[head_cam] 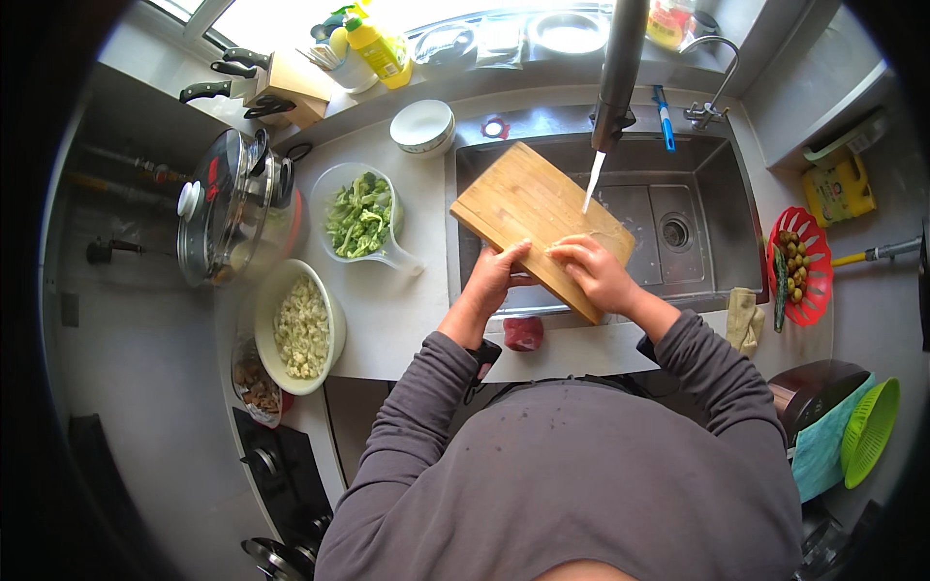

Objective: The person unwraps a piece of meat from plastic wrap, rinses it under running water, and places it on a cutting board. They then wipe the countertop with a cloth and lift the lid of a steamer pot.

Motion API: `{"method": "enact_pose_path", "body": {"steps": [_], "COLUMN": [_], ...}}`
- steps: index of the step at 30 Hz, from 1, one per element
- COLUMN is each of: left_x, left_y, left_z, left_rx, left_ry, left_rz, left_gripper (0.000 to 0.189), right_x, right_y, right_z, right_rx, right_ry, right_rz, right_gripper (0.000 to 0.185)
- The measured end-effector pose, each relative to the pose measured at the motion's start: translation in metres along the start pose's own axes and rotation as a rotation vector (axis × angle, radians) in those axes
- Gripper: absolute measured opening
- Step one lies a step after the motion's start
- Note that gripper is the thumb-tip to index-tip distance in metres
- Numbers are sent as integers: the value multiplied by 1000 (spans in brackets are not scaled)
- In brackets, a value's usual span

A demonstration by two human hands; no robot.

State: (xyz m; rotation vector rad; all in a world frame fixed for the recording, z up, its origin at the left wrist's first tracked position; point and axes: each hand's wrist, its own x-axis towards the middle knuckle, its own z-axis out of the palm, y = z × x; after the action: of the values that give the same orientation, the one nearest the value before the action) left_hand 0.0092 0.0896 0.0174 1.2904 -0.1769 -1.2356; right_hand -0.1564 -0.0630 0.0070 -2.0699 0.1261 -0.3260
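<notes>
A wooden cutting board is held tilted over the stainless steel sink. My left hand grips its near long edge, thumb on the top face and fingers beneath. My right hand lies on the board's upper face with fingertips bent against the wood; it does not grip the edge. From the grey faucet a stream of water runs down onto the board. A small red piece, perhaps raw meat, rests on the counter's front edge below my left hand.
Left on the counter stand a clear container of broccoli, a bowl of cauliflower pieces and stacked white bowls. A glass-lidded steamer and knife block are behind. At right are a beige cloth and a red basket.
</notes>
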Motion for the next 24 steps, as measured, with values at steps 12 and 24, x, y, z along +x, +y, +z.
{"method": "enact_pose_path", "body": {"steps": [12, 24], "left_x": [-7, -1], "left_y": [1, 2], "left_z": [7, 30], "left_rx": [-131, -159], "left_ry": [7, -53], "left_rz": [92, 131], "left_gripper": [46, 37], "right_x": [1, -7], "right_y": [15, 31], "right_z": [-3, -7], "right_rx": [-351, -441], "right_ry": [-88, 177], "right_rz": [-15, 56], "right_gripper": [52, 59]}}
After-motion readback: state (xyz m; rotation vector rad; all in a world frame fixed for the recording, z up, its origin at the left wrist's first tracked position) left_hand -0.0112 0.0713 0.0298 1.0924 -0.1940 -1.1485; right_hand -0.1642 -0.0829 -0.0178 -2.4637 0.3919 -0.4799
